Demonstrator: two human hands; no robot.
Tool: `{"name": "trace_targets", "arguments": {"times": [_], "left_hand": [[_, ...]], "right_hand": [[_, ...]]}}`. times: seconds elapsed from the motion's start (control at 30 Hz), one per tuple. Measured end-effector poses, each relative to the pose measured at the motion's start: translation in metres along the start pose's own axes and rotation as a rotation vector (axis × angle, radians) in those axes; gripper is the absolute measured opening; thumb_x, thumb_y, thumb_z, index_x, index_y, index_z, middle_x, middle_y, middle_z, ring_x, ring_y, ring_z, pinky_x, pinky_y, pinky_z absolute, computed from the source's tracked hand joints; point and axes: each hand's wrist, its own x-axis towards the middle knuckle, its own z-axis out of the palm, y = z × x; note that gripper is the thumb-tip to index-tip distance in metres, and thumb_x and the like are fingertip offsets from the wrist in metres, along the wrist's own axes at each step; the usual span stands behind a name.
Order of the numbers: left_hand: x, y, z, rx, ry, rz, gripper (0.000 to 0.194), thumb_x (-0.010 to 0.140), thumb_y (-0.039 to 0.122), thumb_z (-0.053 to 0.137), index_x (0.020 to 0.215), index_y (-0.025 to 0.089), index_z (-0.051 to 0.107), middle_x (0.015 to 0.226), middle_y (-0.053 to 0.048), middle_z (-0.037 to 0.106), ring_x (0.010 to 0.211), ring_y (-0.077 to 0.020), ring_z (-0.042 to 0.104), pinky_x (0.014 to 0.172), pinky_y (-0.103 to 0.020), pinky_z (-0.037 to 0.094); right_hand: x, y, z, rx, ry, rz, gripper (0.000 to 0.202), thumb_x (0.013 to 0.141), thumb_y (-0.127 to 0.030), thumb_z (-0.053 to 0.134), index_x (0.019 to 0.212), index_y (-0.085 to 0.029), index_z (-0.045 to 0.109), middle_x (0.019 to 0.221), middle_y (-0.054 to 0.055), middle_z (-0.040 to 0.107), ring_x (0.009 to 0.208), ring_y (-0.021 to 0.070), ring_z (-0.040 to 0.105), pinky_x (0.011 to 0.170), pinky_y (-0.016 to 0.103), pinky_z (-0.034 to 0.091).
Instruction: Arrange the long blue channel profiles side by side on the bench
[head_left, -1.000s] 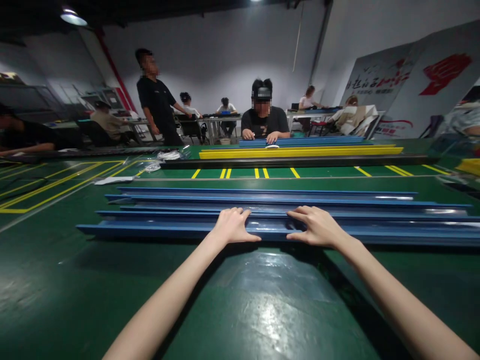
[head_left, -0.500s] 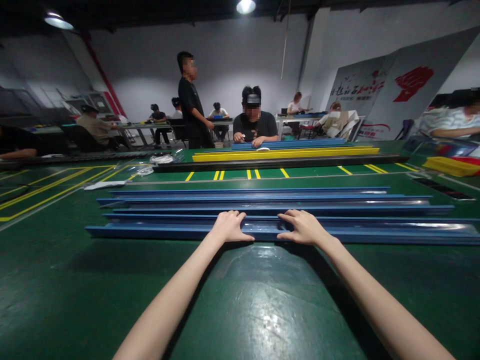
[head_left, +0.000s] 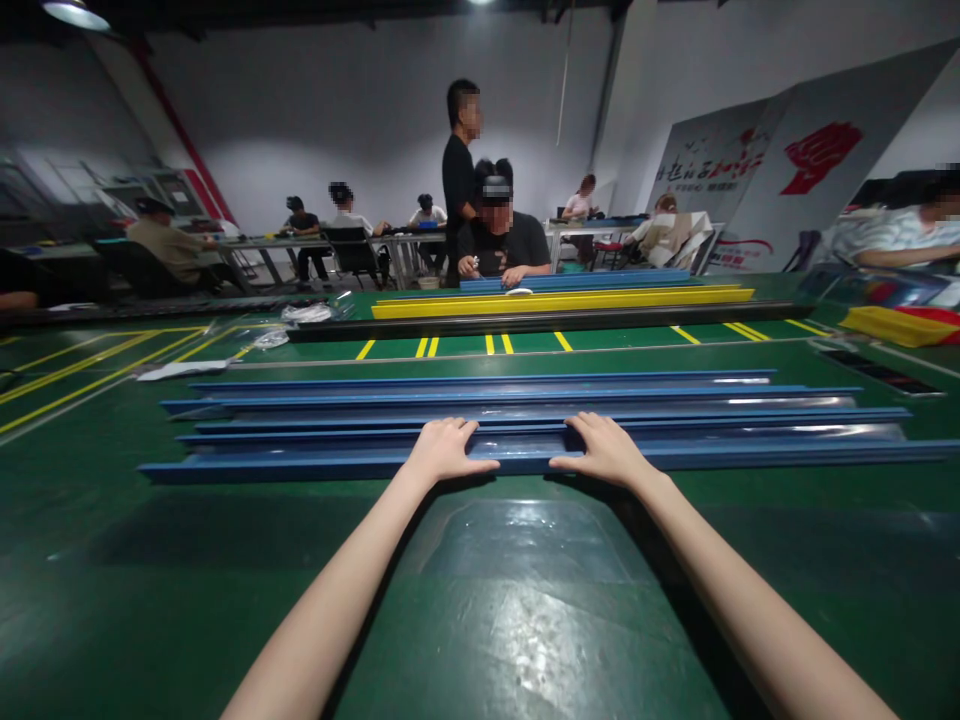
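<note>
A long blue channel strip (head_left: 525,465) with raised edges lies across the green table in front of me. My left hand (head_left: 448,448) grips it left of its middle, fingers over the near edge and thumb along the front side. To the right, my right hand (head_left: 600,447) holds the same strip in a like way, its thumb pointing inward. Between the hands a short stretch of the strip shows. Directly behind it are more blue channel strips (head_left: 360,405), roughly parallel and close together, with shiny clear material inside.
Farther back lie a black strip (head_left: 525,322), a yellow strip (head_left: 570,301) and another blue strip (head_left: 585,283). A co-worker (head_left: 502,240) sits across the table. Clear plastic bags (head_left: 315,313) lie at the left, a yellow tray (head_left: 892,325) at the right. A clear sheet (head_left: 525,530) lies nearby.
The front blue strip, with both my hands on it, has moved slightly away from me, nearer the strips behind. The view has shifted a little. A standing person in the background has moved right.
</note>
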Motion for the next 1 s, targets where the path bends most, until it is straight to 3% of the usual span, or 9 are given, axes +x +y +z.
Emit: {"name": "trace_targets", "arguments": {"times": [0.6,1.0], "left_hand": [[0.016,-0.022,0.010,-0.014,0.031,0.021,0.077,0.063,0.078,0.040,0.109,0.018,0.058,0.100,-0.010,0.064,0.093,-0.0259,0.059,0.081,-0.034,0.043],[0.017,-0.036,0.010,0.053,0.030,-0.003,0.074,0.063,0.077,0.040,0.105,0.018,0.058,0.100,-0.009,0.063,0.093,-0.0253,0.059,0.080,-0.033,0.043]], "right_hand": [[0.016,-0.005,0.013,-0.001,0.096,0.006,0.069,0.069,-0.069,0.045,0.109,-0.014,0.057,0.102,0.013,0.061,0.096,0.0275,0.054,0.083,0.037,0.040],[0.027,-0.019,0.020,-0.036,0.082,0.042,0.074,0.068,-0.072,0.041,0.106,-0.010,0.056,0.098,0.014,0.060,0.093,0.0272,0.053,0.083,0.036,0.037]]}}
